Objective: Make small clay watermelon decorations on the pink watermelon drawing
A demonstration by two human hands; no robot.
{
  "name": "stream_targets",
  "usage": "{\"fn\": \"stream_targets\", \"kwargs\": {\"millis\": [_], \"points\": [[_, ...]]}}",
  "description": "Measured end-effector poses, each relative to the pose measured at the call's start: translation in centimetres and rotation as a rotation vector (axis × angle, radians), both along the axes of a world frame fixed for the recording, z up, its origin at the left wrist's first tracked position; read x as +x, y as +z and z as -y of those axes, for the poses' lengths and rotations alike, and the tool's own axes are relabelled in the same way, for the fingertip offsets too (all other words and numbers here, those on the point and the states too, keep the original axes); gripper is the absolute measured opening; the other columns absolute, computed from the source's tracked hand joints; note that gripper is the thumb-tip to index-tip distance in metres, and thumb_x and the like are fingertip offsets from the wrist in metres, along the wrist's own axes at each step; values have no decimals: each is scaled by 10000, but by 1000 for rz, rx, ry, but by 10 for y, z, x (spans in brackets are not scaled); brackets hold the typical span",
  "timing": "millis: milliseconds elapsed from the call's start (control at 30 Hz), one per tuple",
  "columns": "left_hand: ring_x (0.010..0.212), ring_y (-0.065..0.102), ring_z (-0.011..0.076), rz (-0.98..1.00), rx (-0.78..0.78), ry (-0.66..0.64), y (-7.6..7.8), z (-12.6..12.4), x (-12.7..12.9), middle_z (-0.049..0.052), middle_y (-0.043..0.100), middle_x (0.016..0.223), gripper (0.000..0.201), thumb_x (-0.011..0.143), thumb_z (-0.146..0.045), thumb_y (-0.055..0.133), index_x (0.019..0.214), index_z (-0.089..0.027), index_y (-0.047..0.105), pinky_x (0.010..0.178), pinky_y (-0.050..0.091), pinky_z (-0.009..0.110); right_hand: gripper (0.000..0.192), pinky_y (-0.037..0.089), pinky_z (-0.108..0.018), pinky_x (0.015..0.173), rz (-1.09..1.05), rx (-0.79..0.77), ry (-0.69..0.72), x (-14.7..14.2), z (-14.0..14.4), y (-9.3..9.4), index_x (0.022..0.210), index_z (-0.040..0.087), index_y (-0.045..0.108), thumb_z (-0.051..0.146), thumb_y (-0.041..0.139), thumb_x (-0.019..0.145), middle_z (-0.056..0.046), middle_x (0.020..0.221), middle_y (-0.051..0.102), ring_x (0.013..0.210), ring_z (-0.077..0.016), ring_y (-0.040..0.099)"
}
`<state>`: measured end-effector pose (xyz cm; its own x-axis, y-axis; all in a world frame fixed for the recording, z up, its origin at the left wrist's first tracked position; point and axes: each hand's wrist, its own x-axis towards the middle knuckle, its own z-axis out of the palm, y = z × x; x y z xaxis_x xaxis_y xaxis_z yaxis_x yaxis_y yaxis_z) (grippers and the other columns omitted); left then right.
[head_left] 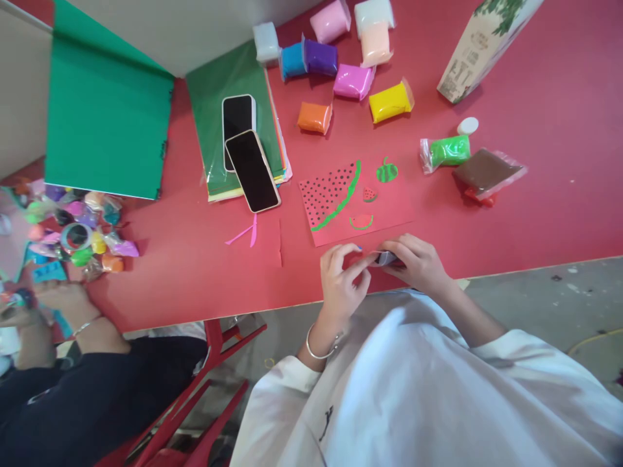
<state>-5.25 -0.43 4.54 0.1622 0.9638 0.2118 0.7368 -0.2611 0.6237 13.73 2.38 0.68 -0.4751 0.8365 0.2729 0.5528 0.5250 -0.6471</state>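
My right hand (418,263) is closed around a small dark packet (387,257) in clear wrap, held just over the table's near edge. My left hand (345,275) is beside it with fingers apart, and one fingertip reaches the packet's left side. A small blue spot shows at another left fingertip. Just beyond my hands lies a red paper sheet (335,201) bearing a large watermelon slice with a green rind and black dots, two small slices and a whole green melon.
Wrapped clay packs, including orange (315,118), yellow (390,102), green (450,150) and brown (488,172), lie around the sheet. Two phones (253,172) rest on a paper stack (202,84). A carton (479,55) stands far right. At left, another person's hands (68,301) work near a clay pile.
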Motion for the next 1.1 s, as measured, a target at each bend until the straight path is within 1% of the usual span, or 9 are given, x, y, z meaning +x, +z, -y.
{"fn": "stream_targets", "kwargs": {"millis": [133, 233, 367, 467, 633, 767, 967, 1033, 1100], "points": [[1024, 514, 201, -10, -16, 26, 11, -9, -8, 42, 599, 1055, 263, 806, -145, 606, 986, -296, 724, 928, 437, 382, 210, 453, -293, 641, -8, 56, -9, -7, -1, 4, 1089, 228, 566, 273, 576, 884, -55, 860, 667, 701, -172, 572], [1043, 491, 204, -23, -58, 0, 21, -12, -13, 35, 619, 1067, 189, 821, -225, 662, 977, -308, 728, 934, 433, 378, 208, 450, -287, 636, -22, 106, 1, -10, -1, 6, 1082, 221, 560, 266, 592, 881, -52, 832, 659, 683, -165, 558], [1046, 480, 211, -64, -61, -38, 28, -12, -16, 30, 636, 1056, 151, 823, -246, 675, 947, -310, 733, 910, 441, 372, 226, 456, -291, 631, -53, 143, 23, -11, -1, 8, 1081, 210, 561, 269, 615, 870, -57, 839, 658, 686, -167, 558], [1035, 492, 209, -95, -23, -37, 29, -10, -14, 30, 640, 1030, 134, 823, -236, 674, 923, -300, 734, 901, 444, 369, 226, 472, -294, 657, -71, 129, 21, -12, 0, 8, 1084, 219, 562, 265, 616, 870, -55, 858, 661, 714, -168, 573], [1014, 512, 207, -111, 34, 0, 29, -6, -12, 40, 626, 980, 102, 816, -222, 673, 885, -276, 726, 885, 458, 364, 215, 479, -301, 667, -81, 70, 8, -13, 2, 7, 1074, 243, 581, 285, 614, 866, -47, 857, 666, 721, -173, 584], [1010, 534, 213, -139, 59, 9, 29, -1, -11, 45, 624, 958, 115, 805, -193, 670, 878, -264, 721, 879, 463, 367, 222, 481, -298, 653, -79, 69, 13, -15, 3, 7, 1072, 237, 581, 269, 617, 856, -51, 860, 667, 715, -176, 581], [989, 565, 212, -182, 139, 44, 26, 9, -10, 46, 642, 934, 118, 809, -179, 659, 871, -262, 715, 864, 455, 362, 213, 492, -303, 683, -81, 44, -11, -20, 9, 8, 1065, 253, 587, 239, 595, 853, -51, 884, 670, 743, -183, 604], [984, 568, 212, -183, 155, 54, 26, 13, -10, 46, 639, 925, 116, 808, -176, 658, 869, -259, 712, 860, 453, 360, 215, 494, -304, 686, -82, 50, -19, -21, 12, 10, 1065, 253, 581, 228, 590, 852, -51, 883, 669, 750, -183, 605], [972, 570, 207, -138, 163, 70, 28, 16, -10, 45, 626, 911, 109, 807, -177, 659, 864, -253, 712, 859, 455, 356, 218, 495, -302, 686, -91, 60, -25, -23, 14, 12, 1064, 248, 571, 216, 589, 850, -52, 884, 668, 754, -182, 603]]}}
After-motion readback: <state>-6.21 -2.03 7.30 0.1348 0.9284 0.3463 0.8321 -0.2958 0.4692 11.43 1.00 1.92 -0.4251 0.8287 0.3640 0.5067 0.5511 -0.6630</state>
